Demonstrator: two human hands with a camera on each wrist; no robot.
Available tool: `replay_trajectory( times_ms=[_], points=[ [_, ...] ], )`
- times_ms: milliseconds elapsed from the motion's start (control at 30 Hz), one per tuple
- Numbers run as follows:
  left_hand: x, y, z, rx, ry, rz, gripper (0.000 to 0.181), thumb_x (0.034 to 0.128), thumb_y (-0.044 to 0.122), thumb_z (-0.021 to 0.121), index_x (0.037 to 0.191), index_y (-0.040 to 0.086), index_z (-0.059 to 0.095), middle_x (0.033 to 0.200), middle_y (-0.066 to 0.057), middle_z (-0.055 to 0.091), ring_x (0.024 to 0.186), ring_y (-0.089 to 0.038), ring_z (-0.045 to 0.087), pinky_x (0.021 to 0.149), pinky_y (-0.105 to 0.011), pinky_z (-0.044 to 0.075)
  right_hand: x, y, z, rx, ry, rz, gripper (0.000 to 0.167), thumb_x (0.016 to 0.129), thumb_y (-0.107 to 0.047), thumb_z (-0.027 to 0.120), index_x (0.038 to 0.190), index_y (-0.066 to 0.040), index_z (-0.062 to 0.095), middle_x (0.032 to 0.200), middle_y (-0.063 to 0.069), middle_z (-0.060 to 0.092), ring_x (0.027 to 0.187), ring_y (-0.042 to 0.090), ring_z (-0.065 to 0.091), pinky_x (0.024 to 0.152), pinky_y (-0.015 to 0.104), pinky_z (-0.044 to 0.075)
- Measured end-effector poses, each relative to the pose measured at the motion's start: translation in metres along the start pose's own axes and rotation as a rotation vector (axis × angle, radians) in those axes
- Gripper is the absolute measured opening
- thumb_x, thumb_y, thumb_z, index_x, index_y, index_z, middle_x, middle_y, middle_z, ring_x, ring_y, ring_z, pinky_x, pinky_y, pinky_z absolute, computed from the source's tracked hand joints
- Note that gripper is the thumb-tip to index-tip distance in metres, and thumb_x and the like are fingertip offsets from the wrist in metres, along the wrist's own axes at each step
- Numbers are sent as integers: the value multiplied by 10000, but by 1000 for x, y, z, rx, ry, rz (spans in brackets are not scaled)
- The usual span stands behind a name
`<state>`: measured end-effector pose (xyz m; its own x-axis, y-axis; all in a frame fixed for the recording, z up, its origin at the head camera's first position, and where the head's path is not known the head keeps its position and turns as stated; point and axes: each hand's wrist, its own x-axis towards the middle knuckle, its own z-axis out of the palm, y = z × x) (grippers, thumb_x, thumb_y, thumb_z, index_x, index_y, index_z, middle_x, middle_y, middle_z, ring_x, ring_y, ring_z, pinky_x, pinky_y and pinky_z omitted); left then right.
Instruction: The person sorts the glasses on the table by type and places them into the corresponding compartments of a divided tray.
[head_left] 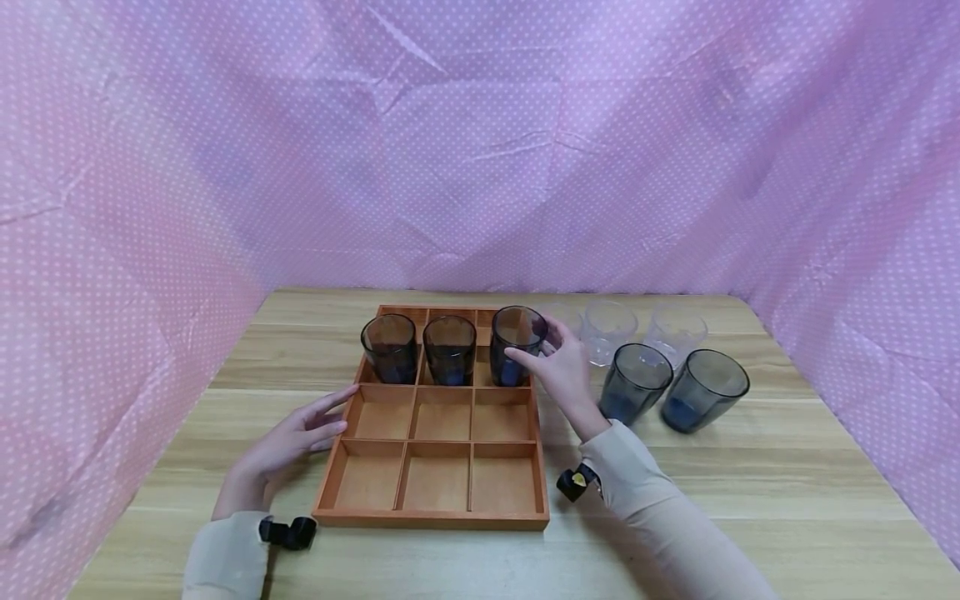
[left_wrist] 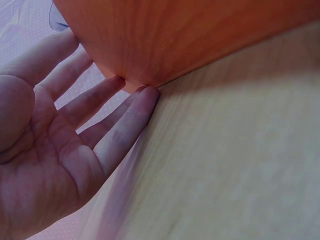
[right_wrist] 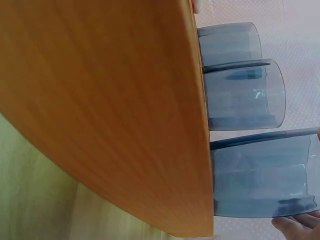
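A wooden compartment tray (head_left: pixel 435 519) lies on the table. My right hand (head_left: pixel 564 367) grips a dark smoky glass (head_left: pixel 510 350) between thumb and fingers, at the right compartment of a row toward the back. In the right wrist view that glass (right_wrist: pixel 262 175) stands lowest, its base hidden behind the tray wall. Two more smoky glasses, a left one (head_left: pixel 392 354) and a middle one (head_left: pixel 450 354), stand upright in the same row. My left hand (head_left: pixel 296 437) touches the tray's left side; in the left wrist view its straight fingertips (left_wrist: pixel 147 97) rest against the wood.
Two smoky glasses, one nearer (head_left: pixel 636 385) and one farther right (head_left: pixel 705 392), stand on the table right of the tray. Behind them are several clear glasses (head_left: pixel 609 329). Pink dotted cloth (head_left: pixel 480 167) hangs around the table (head_left: pixel 787 492).
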<state>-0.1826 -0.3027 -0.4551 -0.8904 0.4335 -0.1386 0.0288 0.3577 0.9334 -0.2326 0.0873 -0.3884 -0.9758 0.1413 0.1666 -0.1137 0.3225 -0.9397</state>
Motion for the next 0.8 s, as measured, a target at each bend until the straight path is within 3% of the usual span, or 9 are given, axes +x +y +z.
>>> replay_trajectory(
  times_ms=[333,533,800],
  points=[
    [0,-2,-2,10,-12,24,611,1016,190,500,1545,73,217,1605,-245,114,1348,-458,321,907,-237,482,-1,2,2,-33,-55,40,802,730,-223,856,1401,-26,464,1396,197,539,1284,339,525,1030,420,458],
    [1,-2,-2,18,-3,9,608,1013,198,507,1548,110,230,1610,-213,139,1316,-388,399,917,-267,486,-1,3,4,-43,-72,48,826,724,-237,861,1414,-35,453,1404,192,532,1291,334,519,1033,422,459],
    [1,-2,-1,-6,-1,7,600,1017,180,496,1549,111,227,1604,-230,148,1362,-423,324,955,-316,485,-1,7,7,-51,-67,46,812,704,-213,875,1388,-28,478,1379,190,560,1283,318,530,1028,416,462]
  ],
)
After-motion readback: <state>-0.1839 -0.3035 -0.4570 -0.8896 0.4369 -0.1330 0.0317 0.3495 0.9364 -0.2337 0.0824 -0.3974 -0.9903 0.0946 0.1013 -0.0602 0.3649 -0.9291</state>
